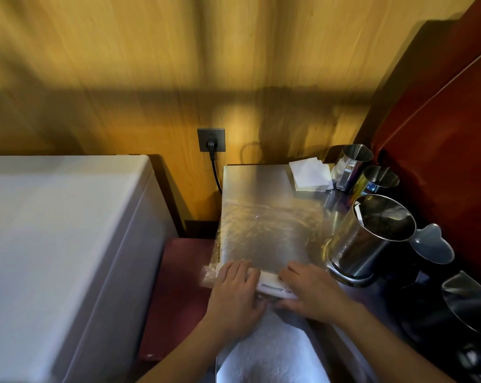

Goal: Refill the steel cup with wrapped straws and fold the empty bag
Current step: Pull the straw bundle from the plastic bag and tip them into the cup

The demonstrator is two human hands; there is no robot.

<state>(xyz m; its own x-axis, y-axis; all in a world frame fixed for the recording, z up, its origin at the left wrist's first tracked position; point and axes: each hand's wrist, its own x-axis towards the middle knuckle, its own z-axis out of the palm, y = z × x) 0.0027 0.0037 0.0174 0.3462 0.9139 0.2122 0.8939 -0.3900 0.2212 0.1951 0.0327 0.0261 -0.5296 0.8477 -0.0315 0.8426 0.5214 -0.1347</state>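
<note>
A clear plastic bag (pixel 267 233) lies flat on the steel counter (pixel 250 183), its near edge rolled or folded into a white strip (pixel 269 286). My left hand (pixel 233 288) presses the left end of that fold, and my right hand (pixel 313 291) presses the right end. Both sets of fingers lie flat on the bag. The large steel cup (pixel 366 239) stands to the right of the bag; its inside looks dark, with one white wrapped piece (pixel 358 214) at the rim. No other straws show.
Two smaller steel cups (pixel 352 164) (pixel 380 178) stand behind the big one, beside white paper napkins (pixel 311 175). Dark pitchers (pixel 432 250) line the right edge. A white appliance (pixel 62 244) fills the left. A plugged wall socket (pixel 211 139) sits on the wooden wall.
</note>
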